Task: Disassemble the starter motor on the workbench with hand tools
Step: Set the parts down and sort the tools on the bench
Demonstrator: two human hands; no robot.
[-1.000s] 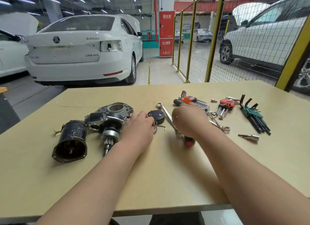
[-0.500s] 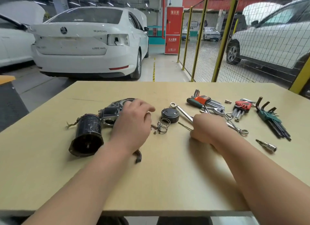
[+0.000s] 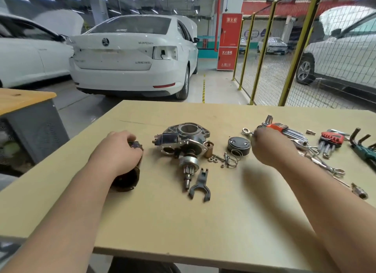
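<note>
Starter motor casing (image 3: 126, 180) now clear of drive housing (image 3: 187, 134); left hand (image 3: 120, 152) grips it.

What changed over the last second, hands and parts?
Left hand came off the drive housing, went left and now grips the black motor body. Right hand reached forward across the bench to the orange hex key set; unclear whether it holds anything. Housing and black cap stayed put.
</note>
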